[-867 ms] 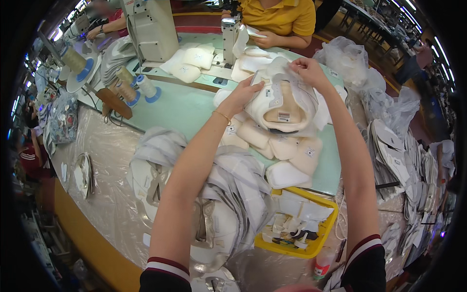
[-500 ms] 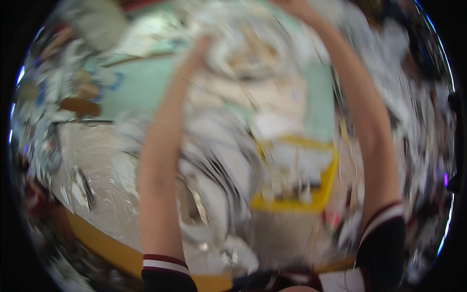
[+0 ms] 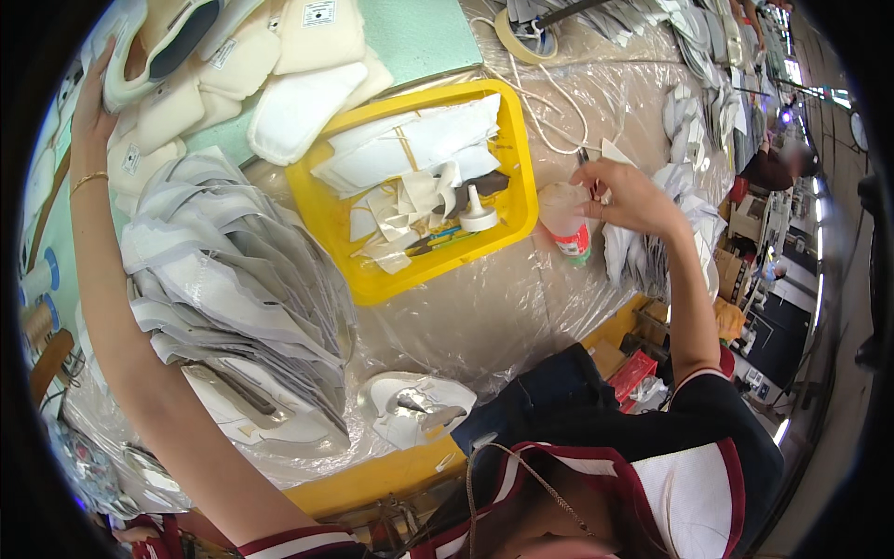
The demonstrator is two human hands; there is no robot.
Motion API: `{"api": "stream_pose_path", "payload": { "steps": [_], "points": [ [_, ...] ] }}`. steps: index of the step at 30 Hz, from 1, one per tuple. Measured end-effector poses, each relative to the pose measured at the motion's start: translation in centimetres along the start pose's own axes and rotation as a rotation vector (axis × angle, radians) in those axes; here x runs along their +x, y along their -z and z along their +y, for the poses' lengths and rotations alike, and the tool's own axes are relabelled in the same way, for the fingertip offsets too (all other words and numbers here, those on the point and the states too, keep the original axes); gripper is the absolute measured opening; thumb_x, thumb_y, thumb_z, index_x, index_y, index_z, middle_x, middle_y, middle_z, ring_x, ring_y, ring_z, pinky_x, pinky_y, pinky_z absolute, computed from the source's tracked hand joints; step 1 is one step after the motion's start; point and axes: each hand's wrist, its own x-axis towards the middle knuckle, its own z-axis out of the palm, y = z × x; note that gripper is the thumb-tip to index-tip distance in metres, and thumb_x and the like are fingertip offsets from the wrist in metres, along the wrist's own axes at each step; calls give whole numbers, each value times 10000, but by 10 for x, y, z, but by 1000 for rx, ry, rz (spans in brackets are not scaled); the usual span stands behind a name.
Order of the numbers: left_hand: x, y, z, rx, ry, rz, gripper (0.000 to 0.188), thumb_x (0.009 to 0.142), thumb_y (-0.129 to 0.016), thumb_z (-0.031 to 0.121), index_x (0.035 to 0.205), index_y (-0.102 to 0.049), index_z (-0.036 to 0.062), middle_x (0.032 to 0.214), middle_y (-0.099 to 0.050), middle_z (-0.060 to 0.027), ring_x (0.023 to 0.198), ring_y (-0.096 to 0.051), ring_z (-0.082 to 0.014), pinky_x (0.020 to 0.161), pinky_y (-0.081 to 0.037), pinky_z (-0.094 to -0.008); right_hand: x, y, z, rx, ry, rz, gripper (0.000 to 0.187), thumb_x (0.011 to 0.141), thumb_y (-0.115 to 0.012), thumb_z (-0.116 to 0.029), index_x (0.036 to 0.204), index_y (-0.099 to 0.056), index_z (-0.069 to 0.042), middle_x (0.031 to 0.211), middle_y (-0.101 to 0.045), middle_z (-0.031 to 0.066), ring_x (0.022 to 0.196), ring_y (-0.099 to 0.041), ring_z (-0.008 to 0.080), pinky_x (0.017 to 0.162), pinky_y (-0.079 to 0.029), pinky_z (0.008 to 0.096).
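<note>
At the far left, my left hand (image 3: 91,107) is closed on the edge of a white shoe upper (image 3: 119,76) with a dark lining; part of the grip is hidden. My right hand (image 3: 626,194) curls its fingers against the upper part of a small translucent bottle (image 3: 562,212) with a red and green label. Between my arms stands a yellow plastic basket (image 3: 365,291). In it lie white cut pieces (image 3: 419,140) under a rubber band, scraps, thin brushes or pens, and a white nozzle cap (image 3: 479,216).
A fanned stack of grey-white shoe pieces (image 3: 233,252) lies left of the basket. Cream padded pieces (image 3: 321,37) cover the green board (image 3: 424,37). A tape roll (image 3: 526,37) and white cord (image 3: 549,144) lie beyond the basket. More grey pieces (image 3: 643,247) are at right.
My view has swung right and steadied from blur. My right hand has come from the far side of the table to the bottle. My left hand now appears at the far left.
</note>
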Motion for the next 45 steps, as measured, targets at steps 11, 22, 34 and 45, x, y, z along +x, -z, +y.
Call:
{"api": "stream_pose_path", "payload": {
  "steps": [11, 22, 34, 45],
  "points": [
    [24, 28, 0, 20, 29, -111, 331, 953, -621, 227, 1196, -604, 2, 1080, -664, -88, 944, -648, -163, 848, -535, -290, -31, -46, 76, 199, -310, 331, 244, 829, -704, -122, 1019, -638, 14, 839, -669, 104, 744, -642, 199, 693, -516, 335],
    [7, 12, -1, 8, -29, -40, 398, 962, -600, 206, 1300, -525, 12, 1211, -620, -104, 1055, -625, -201, 903, -532, -323, -12, -133, 81, 350, -318, 520, 353, 720, -751, -125, 1010, -578, -20, 778, -648, 166, 746, -637, 310, 711, -501, 406],
    [-45, -47, -10, -61, -179, -21, 657, 864, -717, 184, 1429, -405, 58, 1305, -567, -120, 1156, -578, -254, 982, -485, -386, -32, 29, 3, -395, -56, 1097, 150, 810, -681, -78, 953, -651, -45, 869, -598, 113, 867, -556, 300, 802, -399, 397],
    [-58, -54, -2, -123, -178, -42, 553, 947, -606, 181, 1425, -385, 10, 1268, -580, -118, 1066, -608, -204, 881, -531, -359, 69, 161, -201, -285, 862, 1275, 271, 821, -659, -36, 1085, -660, -95, 850, -630, 58, 795, -551, 247, 794, -388, 358]
  ]
}}
